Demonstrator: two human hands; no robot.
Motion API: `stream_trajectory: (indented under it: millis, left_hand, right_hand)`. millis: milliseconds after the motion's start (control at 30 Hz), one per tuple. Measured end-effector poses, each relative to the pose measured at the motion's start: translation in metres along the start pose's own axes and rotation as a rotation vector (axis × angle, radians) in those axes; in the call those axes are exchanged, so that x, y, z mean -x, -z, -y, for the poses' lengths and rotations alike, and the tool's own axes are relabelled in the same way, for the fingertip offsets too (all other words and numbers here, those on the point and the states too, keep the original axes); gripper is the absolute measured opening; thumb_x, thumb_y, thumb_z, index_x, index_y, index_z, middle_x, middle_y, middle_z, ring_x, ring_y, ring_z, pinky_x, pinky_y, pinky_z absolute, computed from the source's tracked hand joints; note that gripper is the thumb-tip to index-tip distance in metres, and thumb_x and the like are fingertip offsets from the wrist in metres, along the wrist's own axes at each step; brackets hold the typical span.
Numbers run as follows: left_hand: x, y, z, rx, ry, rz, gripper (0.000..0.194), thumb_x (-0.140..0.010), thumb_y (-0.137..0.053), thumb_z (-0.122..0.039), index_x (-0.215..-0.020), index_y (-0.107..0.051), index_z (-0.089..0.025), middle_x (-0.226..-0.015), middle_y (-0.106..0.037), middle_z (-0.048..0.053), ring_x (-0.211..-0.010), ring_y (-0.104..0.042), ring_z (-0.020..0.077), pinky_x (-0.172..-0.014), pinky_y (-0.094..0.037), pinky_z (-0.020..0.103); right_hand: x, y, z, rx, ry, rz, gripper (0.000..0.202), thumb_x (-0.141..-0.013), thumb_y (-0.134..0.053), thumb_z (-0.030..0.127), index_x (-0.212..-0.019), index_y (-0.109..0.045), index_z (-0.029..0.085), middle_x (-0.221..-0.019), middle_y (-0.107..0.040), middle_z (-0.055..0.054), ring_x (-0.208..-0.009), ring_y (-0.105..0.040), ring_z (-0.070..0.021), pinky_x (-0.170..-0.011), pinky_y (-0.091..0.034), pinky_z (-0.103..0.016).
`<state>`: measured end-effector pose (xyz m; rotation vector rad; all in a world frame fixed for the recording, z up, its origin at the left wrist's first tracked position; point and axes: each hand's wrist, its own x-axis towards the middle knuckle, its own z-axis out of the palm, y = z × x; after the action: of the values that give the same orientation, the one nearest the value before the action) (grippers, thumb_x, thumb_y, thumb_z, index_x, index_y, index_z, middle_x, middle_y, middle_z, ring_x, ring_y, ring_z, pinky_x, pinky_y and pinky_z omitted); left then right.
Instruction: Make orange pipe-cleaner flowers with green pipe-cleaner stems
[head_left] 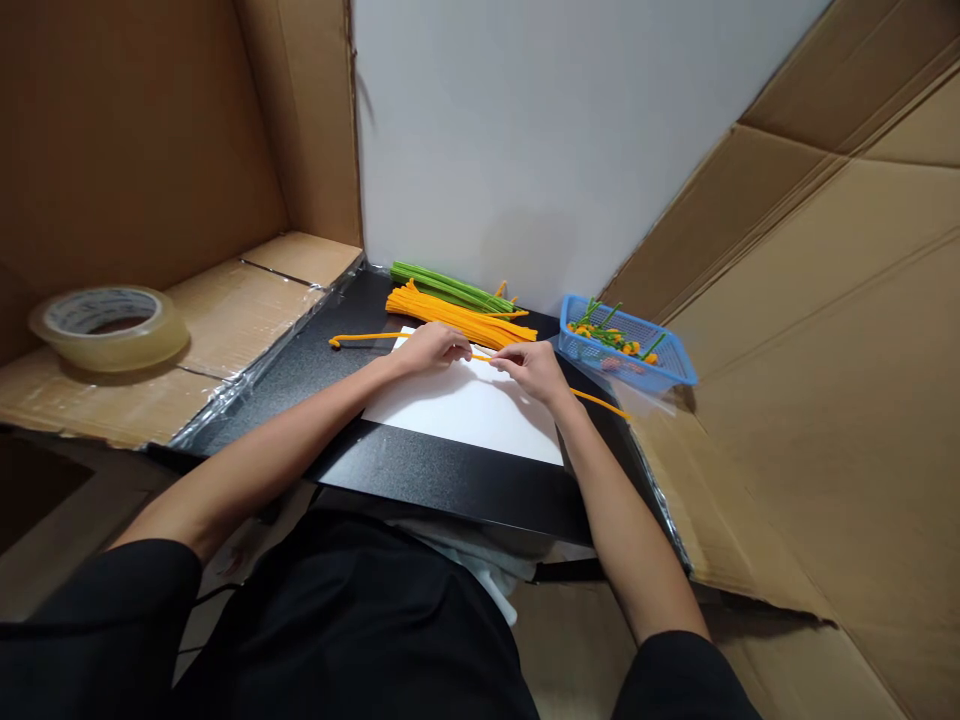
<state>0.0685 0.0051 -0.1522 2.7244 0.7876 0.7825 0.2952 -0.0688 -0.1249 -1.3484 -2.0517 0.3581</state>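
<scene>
Head camera view: a person in black clothing sits at a black speckled tabletop, both bare forearms stretched over a flat white sheet of paper. Above the sheet, the left hand and the right hand work just apart, fingertips of each pinched together on a thin, fuzzy orange stem. A short stretch of it shows between them; one end reaches out past the left hand to a small bent tip, and orange emerges again beyond the right wrist. The hands hide parts, so whether it is one length or two cannot be told.

To the left, a wide roll of clear, yellowish tape lies flat on a brown cardboard ledge. Beyond the hands rests a thick bundle of fuzzy orange stems, with a bundle of fuzzy green stems just behind it. At the far right corner stands a light-blue plastic mesh basket, holding small green-and-orange pieces. A plain white wall closes the back, flanked by brown cardboard panels.
</scene>
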Motion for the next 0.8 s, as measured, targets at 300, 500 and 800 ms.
stream_trajectory:
  millis: [300, 500, 800]
  left_hand:
    - [0.002, 0.001, 0.0, 0.025, 0.01, 0.003, 0.028, -0.084, -0.053, -0.012, -0.092, -0.079, -0.019, -0.087, -0.078, 0.006, -0.069, -0.066, 0.0159, -0.063, -0.042, 0.024]
    - [0.005, -0.004, -0.014, -0.025, -0.011, -0.015, 0.024, -0.091, -0.054, -0.02, -0.095, -0.077, -0.017, -0.088, -0.076, 0.008, -0.074, -0.067, 0.0182, -0.065, -0.043, 0.025]
    - [0.007, -0.002, -0.011, -0.095, -0.035, -0.051, 0.02, -0.098, -0.053, -0.028, -0.107, -0.069, -0.02, -0.097, -0.077, 0.006, -0.084, -0.07, 0.0168, -0.069, -0.044, 0.022]
  right_hand:
    - [0.0, -0.002, -0.002, -0.006, -0.018, 0.013, 0.015, -0.08, -0.068, 0.027, -0.078, -0.08, 0.018, -0.068, -0.075, -0.004, -0.058, -0.061, -0.0146, -0.06, -0.042, -0.026]
    - [0.003, -0.013, 0.0, 0.017, 0.003, 0.012, 0.017, -0.082, -0.07, 0.029, -0.092, -0.079, 0.017, -0.071, -0.075, -0.004, -0.062, -0.064, -0.0149, -0.064, -0.045, -0.025]
    - [0.002, 0.018, -0.02, 0.245, -0.007, 0.027, 0.012, -0.08, -0.07, 0.026, -0.073, -0.077, 0.019, -0.068, -0.074, -0.003, -0.061, -0.061, -0.0148, -0.061, -0.039, -0.025]
